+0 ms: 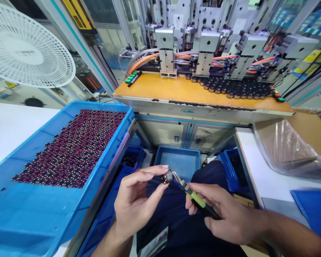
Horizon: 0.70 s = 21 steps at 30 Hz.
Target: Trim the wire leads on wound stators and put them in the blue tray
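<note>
Between the thumb and fingertips of my left hand (139, 200) is a small round motor part (167, 177), a grey metal ring with copper showing inside. My right hand (224, 210) is closed around pliers (196, 200) with green and black handles. The narrow jaws of the pliers point left and meet the right side of the part, where a thin wire seems to stick out. Whether the jaws are closed on that wire cannot be made out. Both hands are above my lap.
On the left, a blue tray (5, 203) holds many small dark parts (72, 150). Ahead, an orange bench (149, 87) carries rows of black parts (230, 87) below a machine (203, 43). A blue bin (176, 157) sits below; a white fan (29, 46) stands left.
</note>
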Each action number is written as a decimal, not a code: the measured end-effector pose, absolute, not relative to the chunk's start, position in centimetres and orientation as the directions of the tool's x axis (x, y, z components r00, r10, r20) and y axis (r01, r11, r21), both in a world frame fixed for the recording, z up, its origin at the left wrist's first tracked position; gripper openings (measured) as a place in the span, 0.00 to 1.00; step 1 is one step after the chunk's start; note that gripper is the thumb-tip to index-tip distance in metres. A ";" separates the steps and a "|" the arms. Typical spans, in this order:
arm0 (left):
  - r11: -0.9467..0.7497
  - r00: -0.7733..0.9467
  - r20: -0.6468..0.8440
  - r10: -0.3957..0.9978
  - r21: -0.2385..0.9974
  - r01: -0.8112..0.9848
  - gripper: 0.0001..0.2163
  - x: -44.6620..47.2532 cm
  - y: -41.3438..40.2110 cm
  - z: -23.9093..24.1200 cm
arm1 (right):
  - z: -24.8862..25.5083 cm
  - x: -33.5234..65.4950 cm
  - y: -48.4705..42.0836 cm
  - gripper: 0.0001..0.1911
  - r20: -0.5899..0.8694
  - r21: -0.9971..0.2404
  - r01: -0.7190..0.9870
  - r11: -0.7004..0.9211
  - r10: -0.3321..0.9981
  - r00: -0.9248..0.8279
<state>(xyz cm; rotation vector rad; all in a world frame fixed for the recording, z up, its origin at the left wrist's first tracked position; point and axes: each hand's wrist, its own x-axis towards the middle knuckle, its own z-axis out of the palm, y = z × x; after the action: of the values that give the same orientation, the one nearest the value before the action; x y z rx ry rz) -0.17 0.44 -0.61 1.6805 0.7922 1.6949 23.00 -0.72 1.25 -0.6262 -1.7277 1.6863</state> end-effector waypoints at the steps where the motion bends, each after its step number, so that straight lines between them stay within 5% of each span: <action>1: -0.629 0.003 0.629 0.777 0.777 -0.016 0.30 -0.2 0.4 -0.6 | 1.3 22.9 -0.7 0.41 0.122 -0.992 -0.107 0.067 0.720 -0.683; 11: -0.618 0.010 0.618 0.786 0.786 -0.025 0.29 -0.3 0.4 -0.8 | 1.2 22.9 -0.5 0.44 0.066 -0.997 -0.079 0.014 0.693 -0.718; 21: -0.590 0.002 0.591 0.807 0.807 -0.025 0.29 -0.5 0.3 -1.0 | 1.0 22.8 -0.5 0.24 -0.066 -0.998 0.055 -0.038 0.694 -0.717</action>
<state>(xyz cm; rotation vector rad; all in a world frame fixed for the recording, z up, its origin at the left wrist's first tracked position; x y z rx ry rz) -0.47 0.26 -0.97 1.6417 0.8164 1.6597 22.75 -0.51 1.03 -0.7881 -1.7772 1.8052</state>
